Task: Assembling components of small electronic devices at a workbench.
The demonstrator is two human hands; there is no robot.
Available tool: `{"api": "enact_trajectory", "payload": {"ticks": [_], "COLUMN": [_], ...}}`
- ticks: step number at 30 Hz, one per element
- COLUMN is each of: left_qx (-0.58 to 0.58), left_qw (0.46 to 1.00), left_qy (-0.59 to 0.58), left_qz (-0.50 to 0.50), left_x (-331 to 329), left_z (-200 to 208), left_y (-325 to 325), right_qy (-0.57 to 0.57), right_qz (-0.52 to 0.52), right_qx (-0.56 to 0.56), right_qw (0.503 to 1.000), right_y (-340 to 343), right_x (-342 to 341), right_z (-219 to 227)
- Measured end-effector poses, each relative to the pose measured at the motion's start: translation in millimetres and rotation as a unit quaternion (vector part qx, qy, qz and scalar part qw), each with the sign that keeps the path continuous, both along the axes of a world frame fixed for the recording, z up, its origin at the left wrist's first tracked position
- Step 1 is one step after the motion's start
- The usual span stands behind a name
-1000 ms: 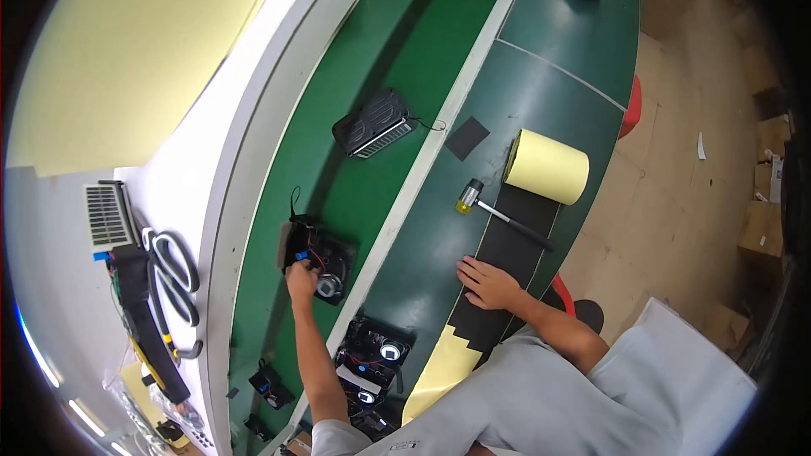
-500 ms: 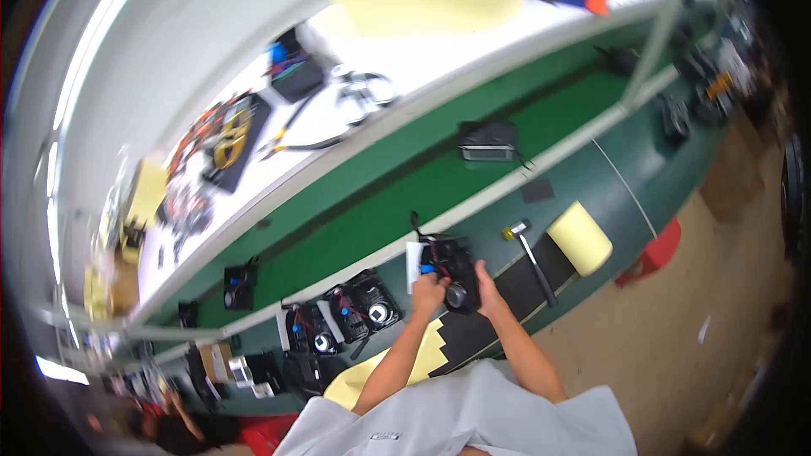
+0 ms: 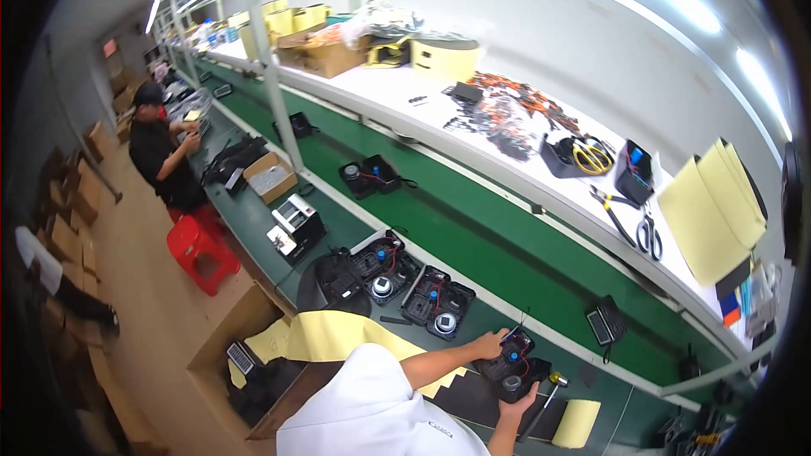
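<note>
An open black speaker case, with red wires, a blue part and a round speaker inside, is between my hands over the bench. My right hand grips its near right edge, thumb up along the side. At the far left edge, my left hand has its fingers closed on the case rim; the fingertips are partly hidden. A hammer lies just right of my right hand. Left of my left hand, two similar open cases with wires and speakers lie on the bench.
A yellow sheet roll lies beyond the hammer. A green conveyor belt runs behind the bench, carrying several black units. Pliers and scissors lie on the white shelf. At left are an open carton, a red stool and a co-worker.
The view has swung to the left, bringing the co-worker, stool and carton into sight. My left hand has shifted from inside the case to its far left edge. My right hand keeps its hold.
</note>
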State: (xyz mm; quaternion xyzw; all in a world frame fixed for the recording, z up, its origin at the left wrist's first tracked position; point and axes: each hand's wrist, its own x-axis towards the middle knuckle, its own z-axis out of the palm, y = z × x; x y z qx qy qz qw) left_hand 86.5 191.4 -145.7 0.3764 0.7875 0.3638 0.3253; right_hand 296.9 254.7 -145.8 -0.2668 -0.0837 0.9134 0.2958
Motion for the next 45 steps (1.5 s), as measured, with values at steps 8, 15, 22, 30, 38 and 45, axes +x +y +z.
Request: {"api": "enact_trajectory", "payload": {"ticks": [8, 15, 22, 30, 38, 45], "left_qx": [0.029, 0.139, 0.194, 0.12, 0.141, 0.049], "left_qw": [0.994, 0.985, 0.918, 0.922, 0.93, 0.894], "left_qy": [-0.088, -0.014, 0.343, 0.334, 0.315, 0.41], "left_qz": [0.065, 0.097, -0.036, -0.156, -0.129, -0.176], "left_x": [43, 29, -2, 4, 3, 7], "left_z": [-1, 22, 52, 19, 11, -3], "left_y": [-28, -40, 1, 19, 22, 34], "right_qy": [-0.2, -0.216, -0.189, -0.104, -0.133, -0.421], "right_qz": [-0.104, -0.055, 0.01, 0.024, 0.03, 0.003], "right_qx": [0.187, 0.249, 0.206, 0.084, 0.034, 0.267], "right_qw": [0.956, 0.943, 0.96, 0.991, 0.99, 0.867], "right_y": [56, 58, 39, 21, 3, 0], "right_x": [-8, -56, -57, -48, -39, -65], "right_z": [-18, 28, 51, 62, 81, 70]}}
